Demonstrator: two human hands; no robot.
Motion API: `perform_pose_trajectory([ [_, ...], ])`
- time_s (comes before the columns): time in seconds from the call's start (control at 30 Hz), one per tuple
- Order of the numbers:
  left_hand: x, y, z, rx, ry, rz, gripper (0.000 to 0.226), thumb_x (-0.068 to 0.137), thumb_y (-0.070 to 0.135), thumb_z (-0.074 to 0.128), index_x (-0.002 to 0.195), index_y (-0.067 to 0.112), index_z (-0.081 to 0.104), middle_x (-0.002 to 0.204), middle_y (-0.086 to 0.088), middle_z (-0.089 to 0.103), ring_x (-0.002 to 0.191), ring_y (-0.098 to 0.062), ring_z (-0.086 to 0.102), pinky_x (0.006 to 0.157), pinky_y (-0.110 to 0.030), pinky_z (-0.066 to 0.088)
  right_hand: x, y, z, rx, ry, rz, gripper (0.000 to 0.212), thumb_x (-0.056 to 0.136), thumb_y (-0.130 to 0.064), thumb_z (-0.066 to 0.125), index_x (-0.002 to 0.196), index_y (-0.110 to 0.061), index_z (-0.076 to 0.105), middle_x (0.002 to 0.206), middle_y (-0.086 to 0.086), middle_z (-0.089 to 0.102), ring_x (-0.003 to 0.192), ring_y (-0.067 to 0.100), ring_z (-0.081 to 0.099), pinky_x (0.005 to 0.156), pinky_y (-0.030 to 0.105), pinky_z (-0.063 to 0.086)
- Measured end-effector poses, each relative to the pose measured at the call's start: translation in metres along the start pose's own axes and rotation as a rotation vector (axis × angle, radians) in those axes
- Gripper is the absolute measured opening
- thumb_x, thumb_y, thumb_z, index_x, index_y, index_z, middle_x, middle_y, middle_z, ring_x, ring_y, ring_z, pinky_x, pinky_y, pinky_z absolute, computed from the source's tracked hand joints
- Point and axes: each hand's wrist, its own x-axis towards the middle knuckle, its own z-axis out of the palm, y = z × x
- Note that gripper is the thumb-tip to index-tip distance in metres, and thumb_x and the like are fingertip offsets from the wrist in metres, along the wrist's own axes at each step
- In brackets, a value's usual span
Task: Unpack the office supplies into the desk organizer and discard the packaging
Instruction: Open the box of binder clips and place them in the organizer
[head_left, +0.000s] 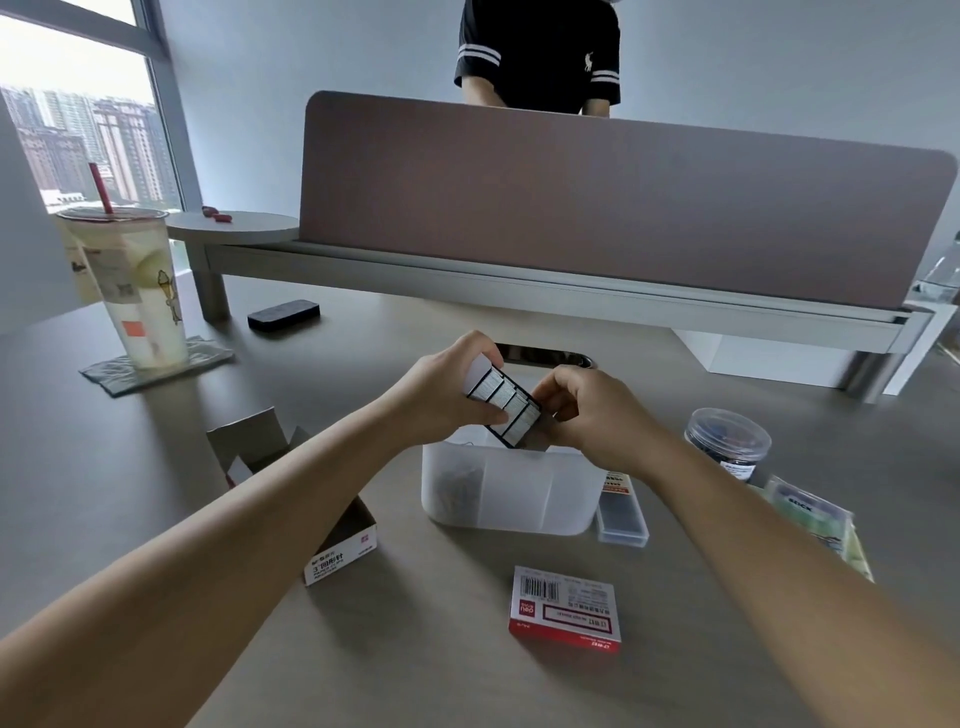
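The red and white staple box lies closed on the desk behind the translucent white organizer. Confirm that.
Wrong on position. The head view shows the red and white staple box lying closed on the desk in front of the translucent white organizer, nearer the camera, not behind it.

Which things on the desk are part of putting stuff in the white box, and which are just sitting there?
Part of the job:
staple tray, held by left hand and right hand
white organizer
opened paperclip box
red staple box
clear jar

Just lying about:
iced drink cup
black eraser
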Motion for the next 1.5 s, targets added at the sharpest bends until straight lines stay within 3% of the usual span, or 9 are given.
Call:
perform_pose_trajectory([
  [0.13, 0.002, -0.001, -0.001, -0.006, -0.013, 0.013, 0.043, 0.070, 0.005, 0.071, 0.095, 0.024, 0.041, 0.096, -0.005, 0.053, 0.083, -0.021, 0.047, 0.068, -0.030, 0.045, 0.001, 0.003, -0.002, -0.034, 0.000, -0.019, 0.022, 0.074, -0.009, 0.070, 0.091, -0.016, 0.057, 0.083, 0.001, 0.059, 0.063, 0.006, 0.048, 0.060, 0.020, 0.041],
  [0.27, 0.004, -0.002, -0.001, 0.002, 0.004, 0.025, 0.043, 0.070, 0.005, 0.071, 0.095, 0.025, 0.042, 0.102, -0.009, 0.055, 0.092, -0.028, 0.052, 0.077, -0.040, 0.049, 0.002, 0.007, -0.003, -0.010, 0.019, -0.041, 0.021, 0.075, -0.009, 0.069, 0.092, -0.015, 0.059, 0.084, 0.002, 0.061, 0.065, 0.008, 0.049, 0.061, 0.018, 0.041],
  [0.53, 0.005, -0.004, 0.000, 0.041, 0.011, 0.047, 0.049, 0.069, 0.004, 0.071, 0.109, 0.016, 0.047, 0.107, -0.010, 0.054, 0.092, -0.026, 0.051, 0.078, -0.037, 0.047, 0.003, 0.010, 0.001, -0.009, 0.038, -0.059, 0.030, 0.071, -0.012, 0.073, 0.099, -0.014, 0.061, 0.085, -0.003, 0.061, 0.063, 0.004, 0.047, 0.066, 0.022, 0.040],
  [0.77, 0.005, -0.006, -0.002, 0.005, 0.003, 0.071, 0.054, 0.068, 0.001, 0.072, 0.112, 0.018, 0.047, 0.108, -0.001, 0.050, 0.096, -0.024, 0.052, 0.080, -0.036, 0.049, 0.000, 0.009, -0.002, 0.052, 0.020, -0.064, 0.030, 0.073, -0.007, 0.069, 0.095, -0.021, 0.055, 0.079, -0.007, 0.057, 0.073, 0.016, 0.055, 0.077, 0.032, 0.049],
  [0.97, 0.007, -0.008, 0.000, 0.009, 0.028, 0.081, 0.060, 0.067, 0.005, 0.075, 0.118, 0.019, 0.046, 0.107, 0.003, 0.048, 0.096, -0.020, 0.049, 0.079, -0.029, 0.046, 0.001, 0.010, 0.000, 0.041, 0.053, -0.081, 0.032, 0.077, -0.010, 0.067, 0.107, -0.013, 0.058, 0.078, -0.010, 0.056, 0.067, 0.012, 0.053, 0.067, 0.023, 0.045],
  [1.07, 0.009, -0.008, 0.000, 0.032, 0.019, 0.092, 0.061, 0.067, 0.007, 0.075, 0.120, 0.018, 0.046, 0.107, 0.002, 0.048, 0.095, -0.019, 0.048, 0.073, -0.022, 0.043, 0.003, 0.011, 0.000, 0.031, 0.046, -0.070, 0.032, 0.077, -0.010, 0.066, 0.108, -0.013, 0.058, 0.080, -0.007, 0.057, 0.071, 0.015, 0.054, 0.074, 0.030, 0.048],
  [1.3, 0.009, -0.009, 0.001, 0.069, 0.001, 0.092, 0.064, 0.067, 0.008, 0.076, 0.122, 0.017, 0.044, 0.120, -0.006, 0.051, 0.103, -0.022, 0.049, 0.079, -0.026, 0.041, 0.002, 0.009, 0.000, 0.009, 0.057, -0.063, 0.030, 0.077, -0.010, 0.066, 0.106, -0.012, 0.059, 0.083, -0.001, 0.059, 0.074, 0.017, 0.054, 0.074, 0.030, 0.046],
  [1.5, 0.010, -0.005, 0.001, 0.054, -0.017, 0.090, 0.062, 0.068, 0.004, 0.073, 0.121, 0.017, 0.045, 0.111, 0.001, 0.049, 0.099, -0.019, 0.049, 0.079, -0.026, 0.043, 0.003, 0.009, 0.000, -0.005, 0.073, -0.046, 0.028, 0.079, -0.010, 0.064, 0.106, -0.012, 0.058, 0.091, 0.003, 0.063, 0.082, 0.021, 0.060, 0.071, 0.026, 0.048],
])
